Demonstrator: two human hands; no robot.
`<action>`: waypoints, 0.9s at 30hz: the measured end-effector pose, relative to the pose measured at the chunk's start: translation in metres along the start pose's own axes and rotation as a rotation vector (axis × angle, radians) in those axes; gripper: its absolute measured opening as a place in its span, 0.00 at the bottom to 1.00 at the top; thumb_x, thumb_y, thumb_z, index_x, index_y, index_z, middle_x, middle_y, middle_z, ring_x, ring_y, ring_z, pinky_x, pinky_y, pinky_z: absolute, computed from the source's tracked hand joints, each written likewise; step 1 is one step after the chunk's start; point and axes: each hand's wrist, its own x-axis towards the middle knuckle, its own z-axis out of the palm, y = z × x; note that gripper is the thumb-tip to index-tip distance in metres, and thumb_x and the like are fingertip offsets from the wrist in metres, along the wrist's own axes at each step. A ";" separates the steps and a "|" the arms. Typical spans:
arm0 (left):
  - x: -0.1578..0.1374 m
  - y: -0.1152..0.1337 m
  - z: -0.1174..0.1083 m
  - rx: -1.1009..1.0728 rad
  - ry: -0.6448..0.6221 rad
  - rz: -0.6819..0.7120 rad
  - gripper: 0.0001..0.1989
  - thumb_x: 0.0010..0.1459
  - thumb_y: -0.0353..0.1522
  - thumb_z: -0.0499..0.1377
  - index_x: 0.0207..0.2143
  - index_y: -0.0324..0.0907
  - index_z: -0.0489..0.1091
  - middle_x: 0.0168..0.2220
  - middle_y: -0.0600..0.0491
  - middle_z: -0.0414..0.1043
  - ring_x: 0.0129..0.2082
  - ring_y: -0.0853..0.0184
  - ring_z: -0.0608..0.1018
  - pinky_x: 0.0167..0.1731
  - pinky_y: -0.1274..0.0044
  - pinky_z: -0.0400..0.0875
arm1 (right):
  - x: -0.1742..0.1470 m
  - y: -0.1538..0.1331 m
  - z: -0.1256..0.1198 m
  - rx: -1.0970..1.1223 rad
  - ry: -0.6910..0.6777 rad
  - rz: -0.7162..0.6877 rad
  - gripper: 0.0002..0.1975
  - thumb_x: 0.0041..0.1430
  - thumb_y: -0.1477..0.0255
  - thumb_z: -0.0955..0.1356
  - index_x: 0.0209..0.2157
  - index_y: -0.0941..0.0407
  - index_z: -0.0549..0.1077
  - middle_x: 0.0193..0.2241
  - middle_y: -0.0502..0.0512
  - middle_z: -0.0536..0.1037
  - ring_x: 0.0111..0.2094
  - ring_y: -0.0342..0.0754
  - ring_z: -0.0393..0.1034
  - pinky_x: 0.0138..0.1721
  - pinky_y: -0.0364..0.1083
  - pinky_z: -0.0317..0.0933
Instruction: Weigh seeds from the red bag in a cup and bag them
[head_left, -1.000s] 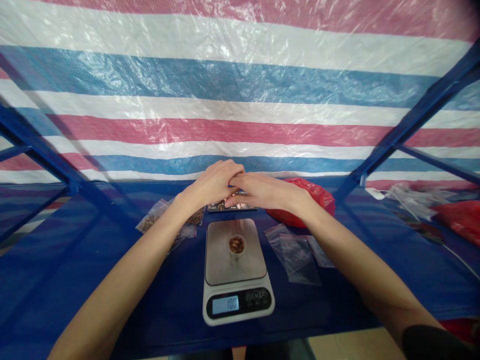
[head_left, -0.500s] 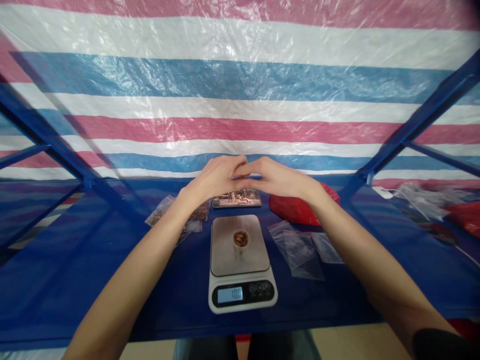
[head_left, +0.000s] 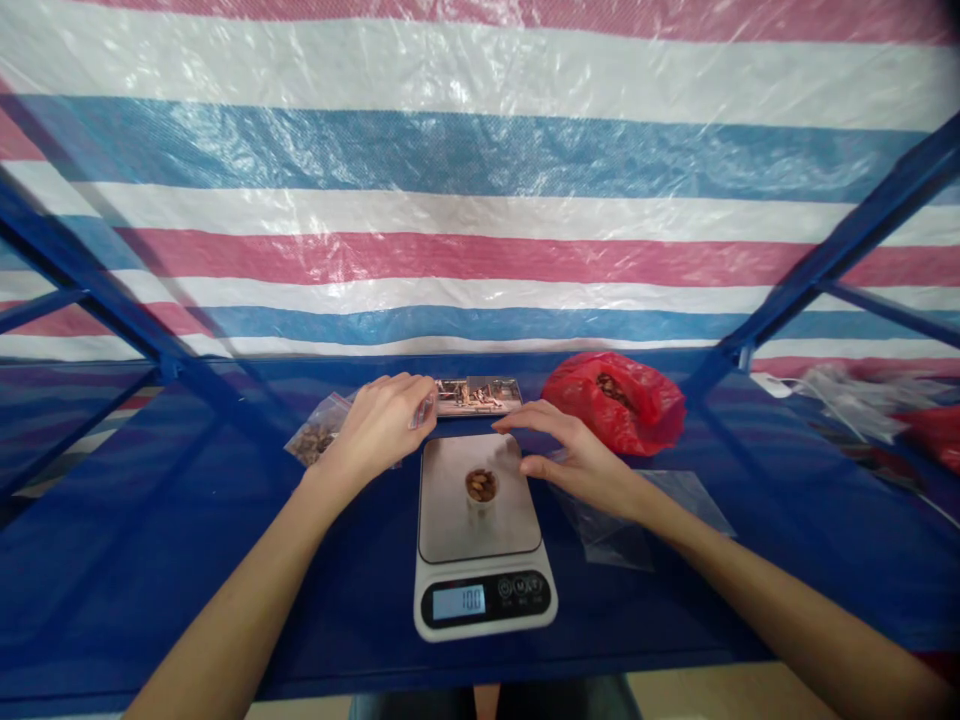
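A small round cup of brown nut-like pieces stands on the metal plate of a white digital scale, whose display reads 10.0. Left of the plate, over some plastic bags, is my left hand. Its fingers are curled, with a gap between thumb and forefinger where clear plastic shows. My right hand hovers at the plate's upper right corner, thumb and fingers apart, holding nothing. Under and beside it lie flat clear zip bags. Neither hand touches the cup.
Behind the scale lies a flat thing with a picture on it, perhaps a phone. A red plastic bag with brown contents sits at the back right. A filled zip bag is at the left. Blue frame bars and a striped sheet enclose the shelf.
My hands, which were touching each other above the picture-covered thing, have parted and come down towards me, one on each side of the scale plate. The display still reads 10.0.
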 end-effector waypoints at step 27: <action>-0.008 0.012 0.009 -0.088 0.105 0.038 0.06 0.66 0.28 0.58 0.41 0.44 0.74 0.36 0.51 0.80 0.37 0.60 0.81 0.39 0.72 0.70 | -0.002 -0.018 0.032 -0.071 0.006 0.001 0.17 0.58 0.67 0.81 0.48 0.51 0.80 0.49 0.57 0.83 0.55 0.57 0.75 0.58 0.57 0.70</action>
